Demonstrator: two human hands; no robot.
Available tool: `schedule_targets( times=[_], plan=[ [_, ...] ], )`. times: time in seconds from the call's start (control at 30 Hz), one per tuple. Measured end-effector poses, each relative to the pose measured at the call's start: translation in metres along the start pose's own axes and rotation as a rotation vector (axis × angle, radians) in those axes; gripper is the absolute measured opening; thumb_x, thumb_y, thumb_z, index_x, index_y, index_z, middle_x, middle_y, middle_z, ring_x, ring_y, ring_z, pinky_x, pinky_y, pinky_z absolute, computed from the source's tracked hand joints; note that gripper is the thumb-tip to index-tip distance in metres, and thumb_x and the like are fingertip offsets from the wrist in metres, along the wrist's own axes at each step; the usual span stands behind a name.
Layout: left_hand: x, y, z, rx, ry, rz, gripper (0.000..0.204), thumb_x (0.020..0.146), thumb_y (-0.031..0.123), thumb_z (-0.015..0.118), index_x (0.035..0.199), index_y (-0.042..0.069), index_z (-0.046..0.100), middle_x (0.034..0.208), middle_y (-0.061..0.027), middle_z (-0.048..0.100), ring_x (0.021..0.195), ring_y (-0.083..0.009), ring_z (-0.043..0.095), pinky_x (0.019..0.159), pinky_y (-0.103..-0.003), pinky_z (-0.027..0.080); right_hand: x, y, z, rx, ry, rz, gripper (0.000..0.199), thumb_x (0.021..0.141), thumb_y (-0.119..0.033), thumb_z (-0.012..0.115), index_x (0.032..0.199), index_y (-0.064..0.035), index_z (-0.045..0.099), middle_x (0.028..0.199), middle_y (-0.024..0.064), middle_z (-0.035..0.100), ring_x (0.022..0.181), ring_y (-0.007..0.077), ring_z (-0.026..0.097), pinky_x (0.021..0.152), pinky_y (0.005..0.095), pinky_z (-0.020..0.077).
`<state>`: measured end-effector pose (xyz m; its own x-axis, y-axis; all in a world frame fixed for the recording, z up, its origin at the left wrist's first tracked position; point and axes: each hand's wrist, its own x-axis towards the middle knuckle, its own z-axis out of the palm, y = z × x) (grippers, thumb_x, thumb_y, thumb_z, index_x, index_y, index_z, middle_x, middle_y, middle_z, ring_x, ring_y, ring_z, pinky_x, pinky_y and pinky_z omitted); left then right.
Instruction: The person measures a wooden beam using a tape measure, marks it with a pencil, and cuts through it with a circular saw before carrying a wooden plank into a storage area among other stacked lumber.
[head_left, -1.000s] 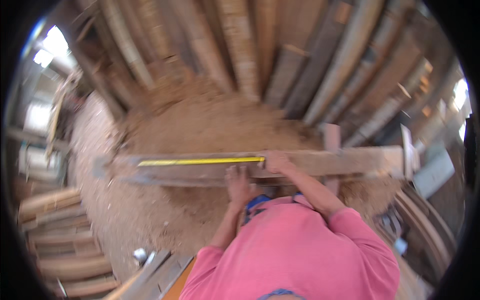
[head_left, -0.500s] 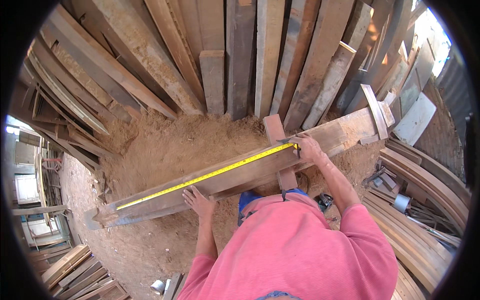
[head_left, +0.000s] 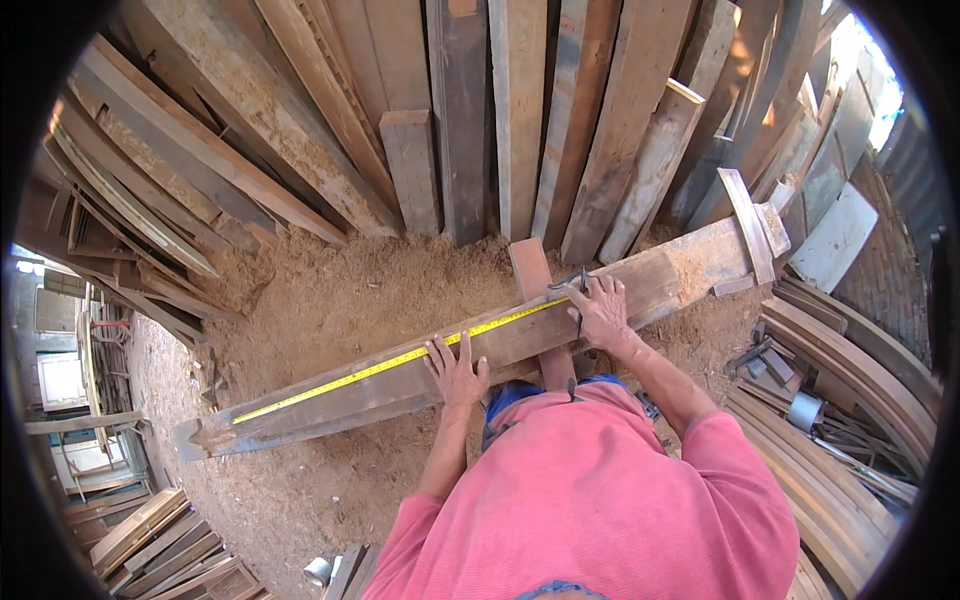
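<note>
A yellow tape measure blade (head_left: 365, 373) lies stretched along a long wooden plank (head_left: 515, 345), from near its left end to my right hand. My left hand (head_left: 458, 374) rests on the plank with fingers apart, the tips touching the blade. At the right end of the tape, my right hand (head_left: 602, 313) is closed over it; the tape's case cannot be made out under the fingers. Dark, thin parts show beside that hand, their kind unclear. A reddish-brown crosspiece (head_left: 531, 268) passes under the plank.
Tall boards (head_left: 465, 130) lean in a row along the far side. Sawdust (head_left: 340, 290) covers the ground. A short curved board (head_left: 746, 228) lies across the bench's right end. Stacked timber (head_left: 820, 460) lies at the right, and more wood pieces (head_left: 150, 545) at lower left.
My left hand has slid right along the plank and now touches the tape blade. My right hand stays at the tape's right end, its fingers slightly shifted.
</note>
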<state>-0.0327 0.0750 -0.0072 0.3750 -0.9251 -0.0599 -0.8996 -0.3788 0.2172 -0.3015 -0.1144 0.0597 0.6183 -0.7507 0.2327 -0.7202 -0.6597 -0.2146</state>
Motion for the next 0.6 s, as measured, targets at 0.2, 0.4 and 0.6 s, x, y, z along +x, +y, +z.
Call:
schedule_targets(
  times=[0.2, 0.4, 0.6],
  plan=[
    [0.003, 0.003, -0.010, -0.058, -0.094, 0.008, 0.074, 0.089, 0.046, 0.062, 0.154, 0.020, 0.040, 0.159, -0.0341, 0.017, 0.149, -0.0519, 0.009, 0.120, -0.063, 0.010, -0.003, -0.003, 0.005, 0.281, -0.062, 0.202, 0.032, 0.090, -0.030, 0.063, 0.120, -0.0175, 0.066, 0.111, 0.0144, 0.061, 0.111, 0.0345, 0.053, 0.091, 0.0487, 0.0385],
    [0.004, 0.000, -0.011, -0.079, -0.093, -0.009, 0.074, 0.088, 0.046, 0.063, 0.154, 0.021, 0.040, 0.160, -0.0340, 0.017, 0.150, -0.0514, 0.008, 0.121, -0.062, 0.009, 0.001, 0.003, 0.008, 0.542, -0.156, 0.223, 0.022, 0.089, -0.031, 0.059, 0.104, -0.0168, 0.066, 0.096, 0.0107, 0.070, 0.096, 0.0377, 0.060, 0.091, 0.0482, 0.0391],
    [0.003, -0.001, -0.010, -0.065, -0.096, -0.001, 0.074, 0.089, 0.045, 0.063, 0.154, 0.020, 0.040, 0.160, -0.0341, 0.015, 0.150, -0.0514, 0.007, 0.120, -0.064, 0.009, 0.001, -0.001, 0.011, 0.589, -0.186, 0.236, 0.019, 0.083, -0.030, 0.062, 0.097, -0.0171, 0.067, 0.094, 0.0057, 0.072, 0.094, 0.0334, 0.063, 0.089, 0.0488, 0.0390]
  ],
)
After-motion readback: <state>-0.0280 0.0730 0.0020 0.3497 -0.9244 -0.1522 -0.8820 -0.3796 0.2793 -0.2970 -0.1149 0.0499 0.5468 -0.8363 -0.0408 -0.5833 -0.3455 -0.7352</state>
